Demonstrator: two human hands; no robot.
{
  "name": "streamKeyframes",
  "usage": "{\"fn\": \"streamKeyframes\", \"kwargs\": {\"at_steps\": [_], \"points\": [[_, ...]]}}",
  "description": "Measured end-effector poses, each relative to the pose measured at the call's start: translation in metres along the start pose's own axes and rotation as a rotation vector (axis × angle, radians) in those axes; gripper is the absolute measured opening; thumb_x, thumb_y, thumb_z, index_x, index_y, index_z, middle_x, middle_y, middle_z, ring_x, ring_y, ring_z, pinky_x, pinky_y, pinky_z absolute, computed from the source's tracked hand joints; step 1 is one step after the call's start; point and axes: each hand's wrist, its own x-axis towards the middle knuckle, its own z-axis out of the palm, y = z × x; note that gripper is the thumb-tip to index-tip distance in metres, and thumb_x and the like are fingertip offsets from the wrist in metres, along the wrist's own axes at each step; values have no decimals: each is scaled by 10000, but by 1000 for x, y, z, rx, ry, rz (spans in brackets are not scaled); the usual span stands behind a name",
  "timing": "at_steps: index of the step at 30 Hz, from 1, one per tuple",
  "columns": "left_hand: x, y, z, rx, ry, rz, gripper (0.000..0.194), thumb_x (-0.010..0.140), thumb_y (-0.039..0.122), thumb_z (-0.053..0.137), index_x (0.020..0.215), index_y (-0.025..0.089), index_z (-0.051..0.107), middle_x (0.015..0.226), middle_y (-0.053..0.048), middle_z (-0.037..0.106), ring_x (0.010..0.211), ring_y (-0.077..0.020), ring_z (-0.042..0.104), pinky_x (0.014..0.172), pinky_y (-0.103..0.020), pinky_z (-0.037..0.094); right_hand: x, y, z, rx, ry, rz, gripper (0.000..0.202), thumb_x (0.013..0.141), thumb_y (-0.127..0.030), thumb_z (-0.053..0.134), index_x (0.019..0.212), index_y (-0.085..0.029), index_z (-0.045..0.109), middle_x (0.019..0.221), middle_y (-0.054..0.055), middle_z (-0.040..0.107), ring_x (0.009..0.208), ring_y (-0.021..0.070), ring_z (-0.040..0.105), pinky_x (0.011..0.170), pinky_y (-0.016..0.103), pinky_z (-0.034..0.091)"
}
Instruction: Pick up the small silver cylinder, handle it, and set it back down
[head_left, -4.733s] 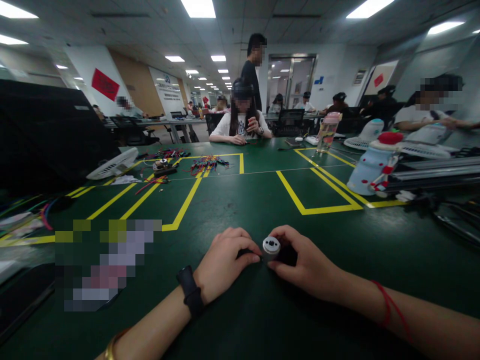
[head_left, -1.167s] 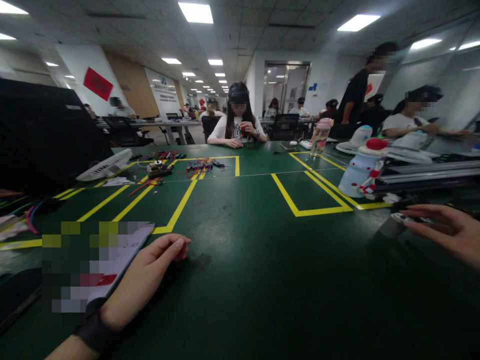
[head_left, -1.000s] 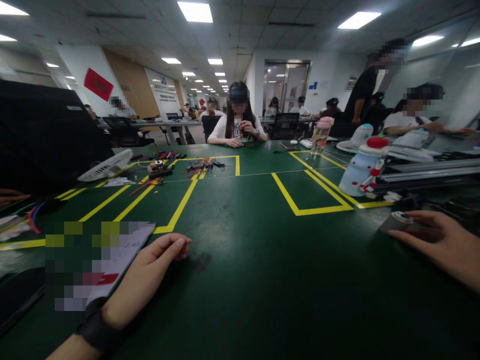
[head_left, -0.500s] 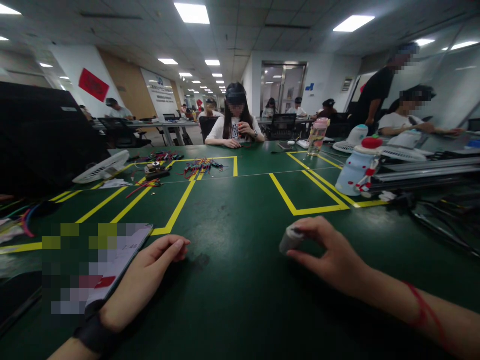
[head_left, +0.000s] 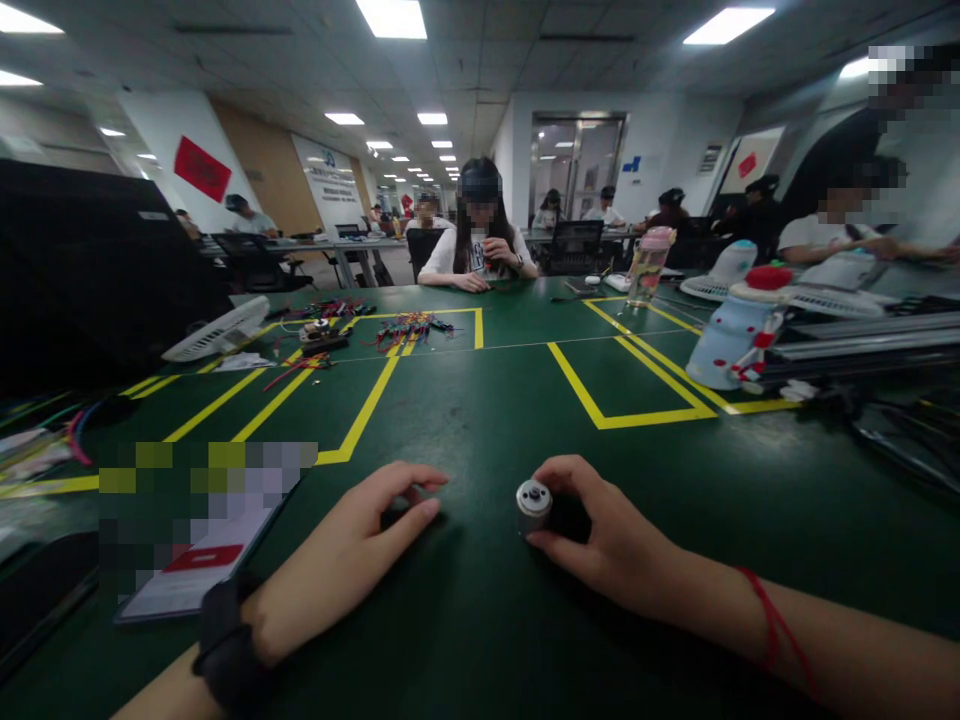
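Observation:
A small silver cylindrical motor (head_left: 533, 508) stands upright near the middle of the green table, its end face with a dark centre and small holes turned up. The thumb and fingers of my right hand (head_left: 592, 520) grip it from the right side. To its left, my left hand (head_left: 390, 515) holds nothing; thumb and fingers are apart and point toward the motor without touching it. A phone-like flat screen (head_left: 202, 560), partly blurred out, lies left of my left wrist.
Yellow tape (head_left: 652, 418) marks areas on the table (head_left: 465, 420). Bundles of coloured wires (head_left: 416, 330) lie farther back. A blue bottle (head_left: 731, 340), a pink-lidded bottle (head_left: 649, 268) and metal bars stand or lie at right. A black box (head_left: 90, 280) is at left; a person sits opposite.
My right hand has moved left with the motor, which has gone from tilted to upright. My left hand has shifted right toward it, and its fingers have spread apart.

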Motion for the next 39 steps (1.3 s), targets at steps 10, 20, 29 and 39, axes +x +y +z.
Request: {"fn": "streamKeyframes", "kwargs": {"at_steps": [10, 20, 29, 39], "points": [[35, 65, 40, -19, 15, 294, 135, 880, 228, 583, 874, 230, 718, 936, -24, 660, 905, -178, 608, 843, -326, 464, 6, 3, 1, 96, -5, -20, 480, 750, -268, 681, 1175, -222, 463, 1119, 11, 575, 1012, 100, 555, 915, 266, 458], [33, 37, 37, -16, 53, 235, 115, 870, 269, 597, 880, 243, 708, 966, -25, 630, 939, -195, 583, 863, -356, 449, 6, -1, -1, -4, 72, -40, 418, 761, -217, 619, 1165, -239, 517, 1109, -8, 580, 992, 91, 545, 898, 249, 449], [38, 23, 48, 50, -40, 235, 146, 832, 281, 641, 961, 282, 711, 1029, -18, 666, 990, -223, 583, 895, -384, 437, 4, -1, 0, -51, 71, -44, 416, 772, -219, 584, 1178, -229, 495, 1116, 4, 568, 1001, 97, 534, 907, 259, 443], [-1, -57, -20, -393, 322, -164, 290, 870, 456, 551, 1009, 218, 642, 857, -16, 650, 773, -194, 611, 695, -304, 489, 5, 0, -6, -50, 65, 6, 468, 797, -332, 617, 1241, -255, 490, 1198, 27, 554, 1068, 131, 545, 961, 305, 449]]}}
